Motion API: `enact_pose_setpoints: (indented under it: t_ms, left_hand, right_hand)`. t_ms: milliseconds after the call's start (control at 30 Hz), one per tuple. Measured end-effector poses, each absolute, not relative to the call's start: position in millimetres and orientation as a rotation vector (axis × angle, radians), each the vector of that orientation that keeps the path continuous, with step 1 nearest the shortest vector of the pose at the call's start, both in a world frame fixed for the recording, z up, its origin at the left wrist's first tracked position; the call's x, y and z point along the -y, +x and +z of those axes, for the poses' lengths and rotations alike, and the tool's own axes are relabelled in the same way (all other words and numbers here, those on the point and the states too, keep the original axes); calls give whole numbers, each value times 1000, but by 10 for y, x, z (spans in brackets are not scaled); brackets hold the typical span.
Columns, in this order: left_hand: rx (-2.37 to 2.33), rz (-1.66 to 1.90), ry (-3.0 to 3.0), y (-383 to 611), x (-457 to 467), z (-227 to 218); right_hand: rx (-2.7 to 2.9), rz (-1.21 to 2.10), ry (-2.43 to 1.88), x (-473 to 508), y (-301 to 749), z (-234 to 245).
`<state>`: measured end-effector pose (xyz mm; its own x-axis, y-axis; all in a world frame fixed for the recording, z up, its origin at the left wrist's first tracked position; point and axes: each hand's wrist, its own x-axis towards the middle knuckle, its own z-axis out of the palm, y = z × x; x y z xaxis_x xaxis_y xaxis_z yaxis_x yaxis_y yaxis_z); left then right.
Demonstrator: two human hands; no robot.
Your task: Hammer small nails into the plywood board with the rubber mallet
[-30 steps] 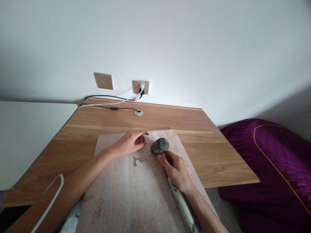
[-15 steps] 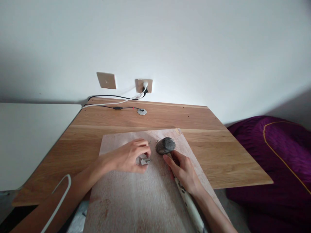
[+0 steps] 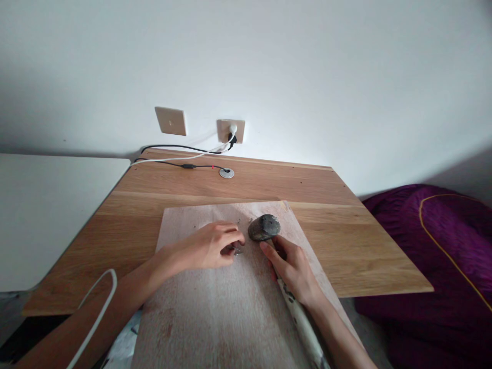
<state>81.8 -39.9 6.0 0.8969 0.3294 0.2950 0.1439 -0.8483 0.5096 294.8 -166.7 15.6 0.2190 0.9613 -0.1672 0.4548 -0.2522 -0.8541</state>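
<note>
My right hand (image 3: 292,264) is wrapped round the handle of a mallet (image 3: 265,228), close below its dark, worn, rounded head. The pale handle, marked with dark patches, runs back under my forearm. My left hand (image 3: 215,246) is curled just over the board, left of the mallet head. A small shiny metal piece (image 3: 239,251) shows at its fingertips; most of it is hidden and its kind is unclear. Beneath both hands lies a pale wooden board (image 3: 215,318). Tiny dark bits, perhaps nails (image 3: 239,221), show near the board's far edge.
The board rests on a brown wooden desk (image 3: 369,246) against a white wall. Cables run along the back from a wall socket (image 3: 231,131) and a round cable grommet (image 3: 226,173). A white surface (image 3: 49,215) adjoins on the left; purple fabric (image 3: 442,246) is at right. A white cord (image 3: 100,312) loops near my left forearm.
My left hand has shifted slightly right and turned, with its fingers curled further over the metal piece. The mallet stays in my right hand, and the view has tilted a little.
</note>
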Motion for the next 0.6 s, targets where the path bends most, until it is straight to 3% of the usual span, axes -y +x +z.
enact_pose_setpoints:
  t_ms: [600]
  left_hand:
    - [-333, 502, 2564, 804, 275, -32]
  right_hand:
    - [1322, 964, -1813, 1687, 2946, 162]
